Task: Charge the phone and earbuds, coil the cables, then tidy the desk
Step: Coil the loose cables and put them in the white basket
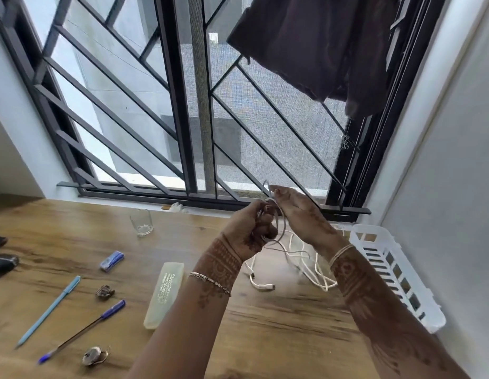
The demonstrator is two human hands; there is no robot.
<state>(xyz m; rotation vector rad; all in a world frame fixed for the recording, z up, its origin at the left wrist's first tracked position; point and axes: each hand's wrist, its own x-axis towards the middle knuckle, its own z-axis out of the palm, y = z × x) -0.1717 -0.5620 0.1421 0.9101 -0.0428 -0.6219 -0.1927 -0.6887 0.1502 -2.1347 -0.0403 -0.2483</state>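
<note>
Daylight came through the window [183, 105] beyond the hands [276, 222], bright and slightly washed out. The desk [265, 324] below them was evenly lit, shadows faint. Hands blurred; wide-angle distortion bent the frame edges.

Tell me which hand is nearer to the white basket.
Right. The right hand is raised just left of the white basket, working the white cable; the left hand grips the cable farther left.
</note>
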